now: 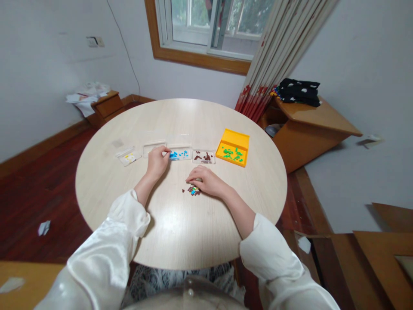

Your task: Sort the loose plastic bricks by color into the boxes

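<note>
Yellow box (236, 137): on round counter (174, 241), lid open, w/ green pcs (228, 152). Brown-pc tray (196, 162): immed. L of box. Blue-pc tray (185, 158): further L of box, past brown. Clear tray (151, 149): L again from box. Small case (123, 161) w/ yellow pcs (130, 158): farthest L of box. Mixed pile (194, 192): nearer than box, to its L. L hand (157, 163): well L of box, at blue-pc tray's end; fingers pinched tog., cannot tell if on a pc. R hand (209, 180): nearer than box, over pile; fingers curled, cannot tell if grasping.
</note>
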Available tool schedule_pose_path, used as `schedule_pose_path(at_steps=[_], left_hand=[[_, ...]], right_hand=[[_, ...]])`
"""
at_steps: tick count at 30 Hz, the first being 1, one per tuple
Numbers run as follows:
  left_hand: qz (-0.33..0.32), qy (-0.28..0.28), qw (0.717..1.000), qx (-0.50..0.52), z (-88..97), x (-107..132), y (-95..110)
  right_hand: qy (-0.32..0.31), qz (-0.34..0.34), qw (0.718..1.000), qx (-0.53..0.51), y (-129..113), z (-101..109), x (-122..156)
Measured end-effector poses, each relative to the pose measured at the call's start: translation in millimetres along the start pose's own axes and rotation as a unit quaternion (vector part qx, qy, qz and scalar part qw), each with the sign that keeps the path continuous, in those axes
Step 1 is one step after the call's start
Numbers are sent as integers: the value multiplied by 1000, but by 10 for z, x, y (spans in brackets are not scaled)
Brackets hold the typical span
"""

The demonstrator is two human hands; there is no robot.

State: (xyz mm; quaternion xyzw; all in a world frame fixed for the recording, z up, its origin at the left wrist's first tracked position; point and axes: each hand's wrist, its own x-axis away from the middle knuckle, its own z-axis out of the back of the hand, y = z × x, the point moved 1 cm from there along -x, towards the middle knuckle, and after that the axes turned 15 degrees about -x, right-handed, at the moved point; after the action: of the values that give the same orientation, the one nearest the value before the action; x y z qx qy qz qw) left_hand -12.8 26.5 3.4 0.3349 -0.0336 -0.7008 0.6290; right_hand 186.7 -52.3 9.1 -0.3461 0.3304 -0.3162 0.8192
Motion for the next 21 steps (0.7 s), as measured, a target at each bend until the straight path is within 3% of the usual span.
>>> schedule_pose_path(at_steps=[13, 17, 21], left_hand=[[-22, 1, 1000, 6, -50, -11, -4], [-26, -20, 999, 37, 37, 61, 115], [-56, -101, 987, 109, 93, 197, 297]], right_hand=[[-18, -24, 1000, 2, -6, 0, -6], [52, -43, 998, 8, -16, 24, -8], [164, -40, 986, -4, -11, 81, -3]])
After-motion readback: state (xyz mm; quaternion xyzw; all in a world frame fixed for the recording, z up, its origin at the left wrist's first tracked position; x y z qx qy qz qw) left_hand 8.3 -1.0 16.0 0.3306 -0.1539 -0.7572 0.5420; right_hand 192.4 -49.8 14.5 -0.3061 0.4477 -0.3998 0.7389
